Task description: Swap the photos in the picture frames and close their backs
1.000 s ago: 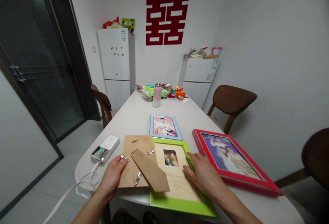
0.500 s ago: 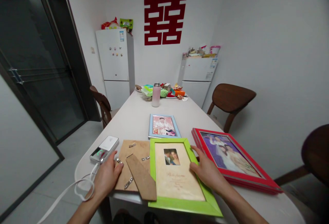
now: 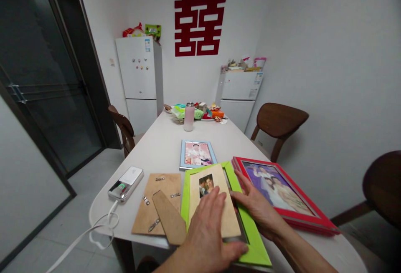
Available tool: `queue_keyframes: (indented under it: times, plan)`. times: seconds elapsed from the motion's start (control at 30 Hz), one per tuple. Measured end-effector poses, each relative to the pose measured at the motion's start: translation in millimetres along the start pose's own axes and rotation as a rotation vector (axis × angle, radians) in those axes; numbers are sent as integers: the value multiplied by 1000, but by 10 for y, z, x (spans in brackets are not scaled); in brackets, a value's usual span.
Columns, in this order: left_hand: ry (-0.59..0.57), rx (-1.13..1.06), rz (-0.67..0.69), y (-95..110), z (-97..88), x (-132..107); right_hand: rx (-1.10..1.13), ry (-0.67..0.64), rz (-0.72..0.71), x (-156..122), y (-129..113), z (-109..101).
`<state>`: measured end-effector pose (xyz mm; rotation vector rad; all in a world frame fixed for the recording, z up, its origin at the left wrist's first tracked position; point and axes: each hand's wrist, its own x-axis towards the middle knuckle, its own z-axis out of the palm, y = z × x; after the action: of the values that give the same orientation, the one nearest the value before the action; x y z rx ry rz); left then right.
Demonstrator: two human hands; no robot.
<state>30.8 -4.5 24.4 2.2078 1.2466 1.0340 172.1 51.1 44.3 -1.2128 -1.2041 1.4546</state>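
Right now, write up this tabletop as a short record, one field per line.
Left grip: open, over the cream sheet
Right grip: at the right edge of the green frame
Cream sheet: askew over the green frame's opening
Backing board: left of the green frame, support leg facing up
Blue framed photo: beyond the green frame
Silver device: left of the backing board

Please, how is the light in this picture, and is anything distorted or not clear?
In the head view, light on the wall is soft, with a faint shadow behind a brown chair; same view, the taller fridge and door lean, suggesting wide-lens distortion; the green frame looks fairly clear, the fridge's label unreadable.
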Motion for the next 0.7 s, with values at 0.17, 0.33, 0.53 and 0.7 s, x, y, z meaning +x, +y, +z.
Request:
queue_keyframes:
  times: [0.17, 0.33, 0.53, 0.7]
  plan:
    - [226, -24, 85, 28, -212, 25, -236, 49, -48, 125, 90, -102]
    - [471, -76, -289, -234, -637, -159, -887, 151, -168, 255, 221, -198]
    - [408, -334, -550, -734, -691, -511, -1219, 162, -260, 310, 449, -190]
    - [271, -26, -541, -769, -706, -575, -1360, 155, -281, 336, 536, -152]
